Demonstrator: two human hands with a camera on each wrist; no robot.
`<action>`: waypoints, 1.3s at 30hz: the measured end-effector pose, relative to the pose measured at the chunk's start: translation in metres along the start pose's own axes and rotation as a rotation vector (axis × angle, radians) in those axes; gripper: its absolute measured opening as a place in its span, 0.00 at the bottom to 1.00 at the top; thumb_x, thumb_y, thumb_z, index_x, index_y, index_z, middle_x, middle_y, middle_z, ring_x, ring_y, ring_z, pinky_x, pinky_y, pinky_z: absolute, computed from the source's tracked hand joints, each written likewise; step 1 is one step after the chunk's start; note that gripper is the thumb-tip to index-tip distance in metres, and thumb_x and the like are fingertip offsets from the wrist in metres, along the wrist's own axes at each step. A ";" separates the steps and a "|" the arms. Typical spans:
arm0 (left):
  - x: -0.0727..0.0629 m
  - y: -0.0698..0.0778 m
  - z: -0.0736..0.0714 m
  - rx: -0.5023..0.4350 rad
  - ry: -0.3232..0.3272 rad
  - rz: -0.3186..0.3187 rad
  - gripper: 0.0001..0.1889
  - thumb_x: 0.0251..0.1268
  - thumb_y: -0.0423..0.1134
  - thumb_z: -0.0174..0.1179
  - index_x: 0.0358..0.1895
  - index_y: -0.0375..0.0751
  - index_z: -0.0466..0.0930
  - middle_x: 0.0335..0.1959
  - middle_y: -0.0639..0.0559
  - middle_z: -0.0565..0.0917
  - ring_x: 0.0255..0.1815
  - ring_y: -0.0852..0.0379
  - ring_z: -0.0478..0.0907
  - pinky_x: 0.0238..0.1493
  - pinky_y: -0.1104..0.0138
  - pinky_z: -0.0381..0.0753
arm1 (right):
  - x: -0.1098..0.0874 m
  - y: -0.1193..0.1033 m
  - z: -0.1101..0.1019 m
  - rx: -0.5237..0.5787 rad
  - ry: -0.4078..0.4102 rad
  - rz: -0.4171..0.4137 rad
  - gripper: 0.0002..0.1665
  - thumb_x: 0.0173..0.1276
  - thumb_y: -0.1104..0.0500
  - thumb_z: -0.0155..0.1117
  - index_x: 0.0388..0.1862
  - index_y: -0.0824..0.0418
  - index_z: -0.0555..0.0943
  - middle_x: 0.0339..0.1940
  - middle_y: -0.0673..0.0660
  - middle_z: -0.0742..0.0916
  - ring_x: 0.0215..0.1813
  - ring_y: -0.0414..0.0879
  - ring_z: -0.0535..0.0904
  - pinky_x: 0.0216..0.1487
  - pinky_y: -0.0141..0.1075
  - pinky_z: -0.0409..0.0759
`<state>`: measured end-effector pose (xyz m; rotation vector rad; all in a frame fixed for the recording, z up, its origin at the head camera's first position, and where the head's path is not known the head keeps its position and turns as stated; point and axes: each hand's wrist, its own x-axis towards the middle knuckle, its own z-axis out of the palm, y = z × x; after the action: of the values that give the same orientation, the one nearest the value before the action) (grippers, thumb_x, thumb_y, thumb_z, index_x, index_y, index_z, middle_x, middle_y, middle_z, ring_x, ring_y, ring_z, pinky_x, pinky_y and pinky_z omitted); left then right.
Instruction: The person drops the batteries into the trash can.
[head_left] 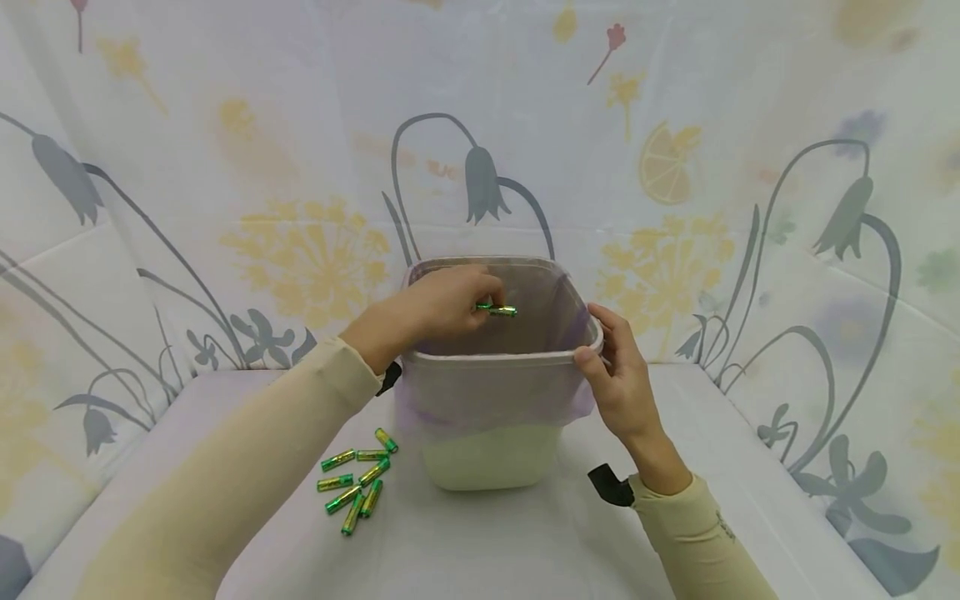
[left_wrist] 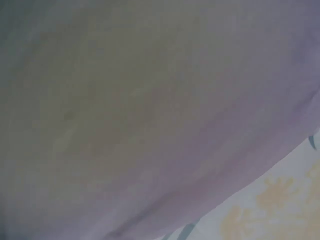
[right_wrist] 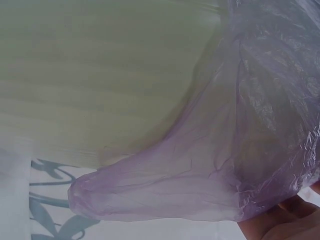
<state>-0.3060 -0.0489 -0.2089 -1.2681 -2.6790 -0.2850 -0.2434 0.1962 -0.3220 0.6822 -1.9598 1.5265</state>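
Note:
A pale bin stands on the table, lined with a thin purple plastic bag folded down over its rim. Over the bin's opening, my left hand pinches a green and gold battery. My right hand grips the bin's right rim, thumb in front and fingers round the outer side. The right wrist view shows the loose edge of the bag and some fingers at its lower right. Close bag and bin wall fill most of the left wrist view, where the left hand is out of sight.
Several green and gold batteries lie scattered on the white tabletop, left of the bin and below the left forearm. Behind the bin hangs a flower-patterned cloth, which also closes off both sides.

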 end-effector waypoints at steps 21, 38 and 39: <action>-0.004 -0.002 0.007 0.005 0.002 -0.009 0.10 0.61 0.30 0.55 0.41 0.46 0.83 0.40 0.51 0.77 0.38 0.55 0.73 0.43 0.63 0.73 | 0.000 0.000 0.001 0.005 -0.001 0.004 0.33 0.69 0.52 0.58 0.70 0.60 0.64 0.58 0.64 0.78 0.51 0.50 0.75 0.48 0.28 0.75; -0.004 -0.002 0.005 0.002 -0.025 -0.036 0.12 0.62 0.35 0.56 0.48 0.45 0.81 0.41 0.51 0.76 0.41 0.54 0.74 0.45 0.62 0.74 | 0.000 0.001 0.000 -0.005 -0.005 0.012 0.32 0.69 0.54 0.58 0.70 0.58 0.64 0.59 0.65 0.78 0.53 0.55 0.75 0.48 0.28 0.75; -0.004 -0.002 0.005 0.000 -0.019 -0.028 0.12 0.62 0.35 0.56 0.48 0.45 0.81 0.41 0.51 0.77 0.41 0.53 0.75 0.45 0.62 0.74 | -0.001 0.001 0.000 -0.003 -0.005 0.011 0.32 0.69 0.54 0.58 0.70 0.58 0.64 0.59 0.65 0.78 0.53 0.55 0.75 0.48 0.28 0.75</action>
<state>-0.3051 -0.0523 -0.2147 -1.2409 -2.7143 -0.2781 -0.2440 0.1962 -0.3234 0.6756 -1.9727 1.5295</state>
